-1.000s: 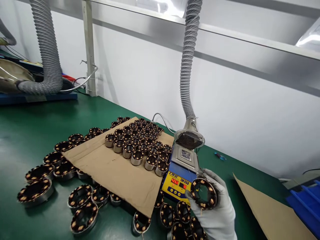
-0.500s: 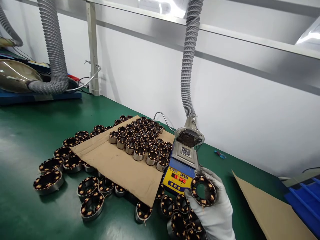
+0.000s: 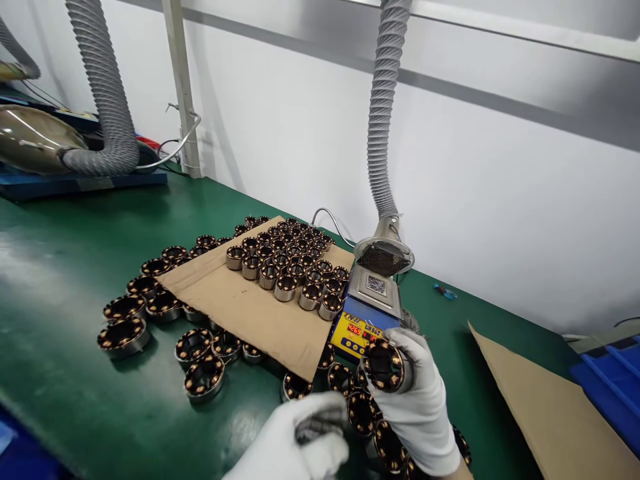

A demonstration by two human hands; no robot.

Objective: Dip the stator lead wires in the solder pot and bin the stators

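Observation:
My right hand (image 3: 417,407), in a white glove, grips a motor stator (image 3: 398,367), a ring with copper windings on its face, just in front of the blue and yellow solder pot (image 3: 356,333). My left hand (image 3: 295,437), gloved too and slightly blurred, is at the bottom middle. Its fingers are curled but apart, with nothing visible between them. More stators (image 3: 387,443) are heaped under and beside my right hand. Others stand in rows on a cardboard sheet (image 3: 240,300), and several (image 3: 204,379) are on the green table left of it.
A fume hood (image 3: 385,255) on a ribbed grey duct (image 3: 383,127) hangs over the solder pot. To the right are another cardboard piece (image 3: 545,407) and blue bins (image 3: 610,387). A small blue tool (image 3: 445,291) lies near the wall. Another duct (image 3: 103,87) stands at left.
My left hand has come into view at the bottom. My right hand has tilted the stator, showing more of its outer side, and shifted it slightly left. The camera view has moved a little.

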